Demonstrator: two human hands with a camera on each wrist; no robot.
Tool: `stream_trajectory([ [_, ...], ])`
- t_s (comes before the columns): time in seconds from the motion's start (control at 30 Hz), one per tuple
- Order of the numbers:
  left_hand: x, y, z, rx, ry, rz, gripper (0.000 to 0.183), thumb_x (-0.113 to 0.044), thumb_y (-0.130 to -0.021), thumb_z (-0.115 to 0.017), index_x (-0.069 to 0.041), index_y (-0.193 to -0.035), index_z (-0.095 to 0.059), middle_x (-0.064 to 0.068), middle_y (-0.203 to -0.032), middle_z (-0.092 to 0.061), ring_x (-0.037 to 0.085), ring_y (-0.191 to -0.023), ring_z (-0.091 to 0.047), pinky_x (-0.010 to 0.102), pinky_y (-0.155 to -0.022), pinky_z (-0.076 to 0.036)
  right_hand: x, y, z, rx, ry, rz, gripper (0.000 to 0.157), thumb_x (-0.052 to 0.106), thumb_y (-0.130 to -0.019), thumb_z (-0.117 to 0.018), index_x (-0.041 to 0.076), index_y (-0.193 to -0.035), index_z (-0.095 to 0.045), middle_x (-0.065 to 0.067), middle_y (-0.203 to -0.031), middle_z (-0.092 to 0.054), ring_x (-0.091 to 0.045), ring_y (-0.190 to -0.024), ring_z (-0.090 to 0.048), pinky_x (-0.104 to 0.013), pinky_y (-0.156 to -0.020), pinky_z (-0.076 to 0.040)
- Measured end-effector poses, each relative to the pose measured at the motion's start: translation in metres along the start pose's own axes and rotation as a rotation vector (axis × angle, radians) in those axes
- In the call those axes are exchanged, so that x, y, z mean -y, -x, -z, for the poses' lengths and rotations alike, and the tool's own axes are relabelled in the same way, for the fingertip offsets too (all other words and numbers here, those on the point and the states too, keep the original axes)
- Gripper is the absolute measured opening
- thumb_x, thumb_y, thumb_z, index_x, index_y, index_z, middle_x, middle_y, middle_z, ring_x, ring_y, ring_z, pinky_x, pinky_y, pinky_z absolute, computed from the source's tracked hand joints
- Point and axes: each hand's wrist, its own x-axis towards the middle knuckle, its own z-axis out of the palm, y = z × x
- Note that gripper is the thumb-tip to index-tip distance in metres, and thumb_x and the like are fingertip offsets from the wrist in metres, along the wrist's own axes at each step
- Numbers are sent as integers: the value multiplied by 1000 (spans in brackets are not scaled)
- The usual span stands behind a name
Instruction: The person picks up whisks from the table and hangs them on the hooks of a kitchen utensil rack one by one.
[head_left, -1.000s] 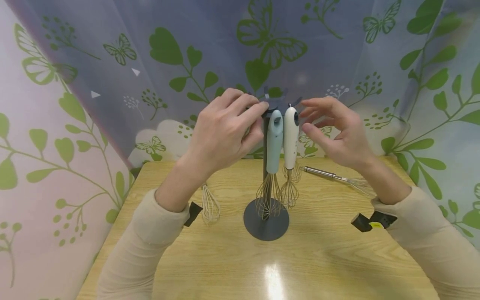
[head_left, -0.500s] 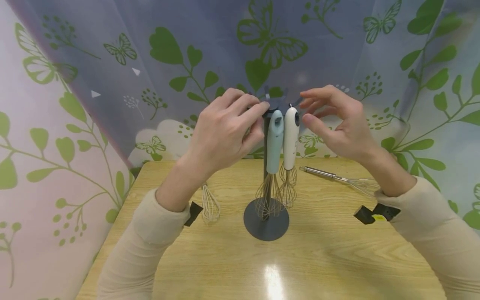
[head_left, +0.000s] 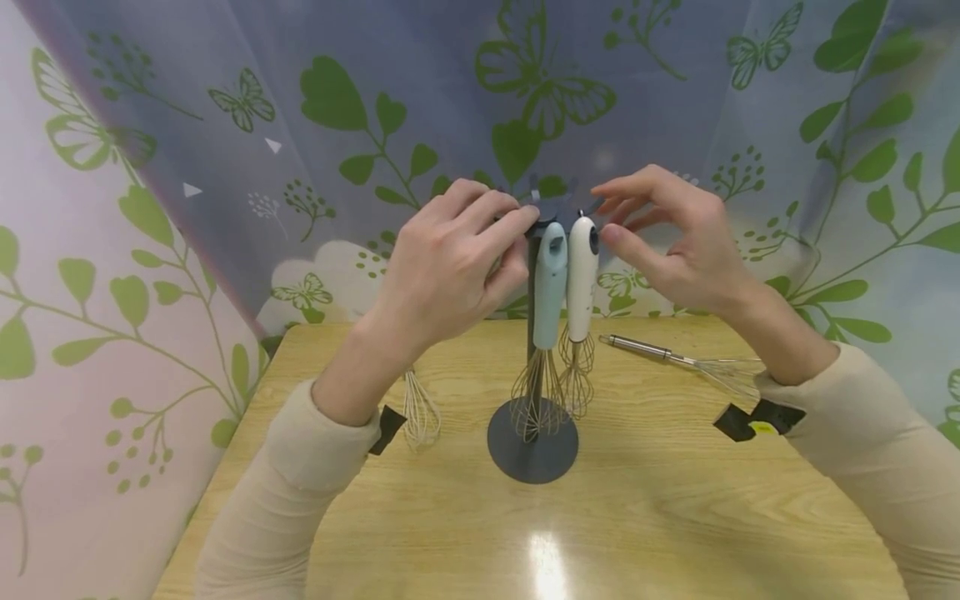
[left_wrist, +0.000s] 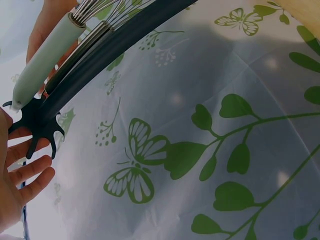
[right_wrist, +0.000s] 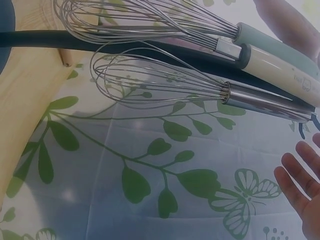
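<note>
A dark whisk stand (head_left: 534, 446) with a hooked top stands on the table. My left hand (head_left: 457, 258) holds the edge of its top, the other fingers loosely spread behind the hooks in the left wrist view. From the hooks hang a pale green whisk (head_left: 550, 292), a white-handled whisk (head_left: 582, 283) and, behind them, a metal-handled whisk (right_wrist: 265, 102). My right hand (head_left: 675, 237) is beside the top of the white handle, its fingers relaxed and gripping nothing visible. Whether its fingertips touch a hook cannot be told.
A steel whisk (head_left: 652, 346) lies at the back right of the wooden table (head_left: 637, 533). Another light-coloured whisk (head_left: 420, 408) lies on the left, partly behind my left arm. A patterned curtain (head_left: 420, 50) hangs close behind the table.
My right hand first drew slightly up and away from the white-handled whisk, then came back a little towards it. My left hand and the stand keep their place.
</note>
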Motion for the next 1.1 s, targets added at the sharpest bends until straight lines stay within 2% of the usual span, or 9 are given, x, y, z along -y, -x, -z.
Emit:
stream_trajectory([
  [0.23, 0, 1, 0, -6, -5, -4, 33, -14, -99, -51, -7, -112, -80, 9, -105, -79, 30, -101, -69, 37, -89, -62, 1, -3, 1, 13, 23, 6, 40, 35, -103, -68, -2, -119, -74, -15, -101, -74, 7, -93, -67, -11, -80, -56],
  [0.47, 0, 1, 0, -15, -4, -3, 32, -15, -99, -53, -7, -113, -80, 8, -105, -80, 31, -100, -69, 37, -89, -62, 2, -5, 1, 20, 43, 1, 40, 35, -104, -67, -2, -116, -74, -12, -104, -75, 8, -94, -67, -10, -80, -56],
  [0.7, 1, 3, 0, -23, -22, -7, 31, -17, -101, -55, -7, -116, -79, 8, -106, -80, 30, -99, -70, 37, -89, -62, 3, -5, 2, 21, 60, -2, 38, 33, -104, -67, -3, -115, -73, -17, -103, -75, 10, -94, -67, -10, -80, -55],
  [0.93, 0, 4, 0, -41, -46, 0, 30, -19, -101, -56, -7, -118, -79, 10, -108, -78, 30, -101, -70, 39, -89, -62, 5, -4, 3, 18, 70, -5, 35, 30, -103, -68, -3, -114, -73, -17, -102, -75, 11, -94, -66, -10, -80, -55],
  [1.1, 1, 5, 1, -52, -69, -2, 29, -20, -100, -57, -7, -115, -78, 10, -107, -77, 31, -100, -70, 41, -83, -62, 6, -4, 2, 11, 56, 16, 41, 35, -103, -67, -5, -112, -72, -19, -100, -74, 11, -93, -66, -10, -80, -55],
])
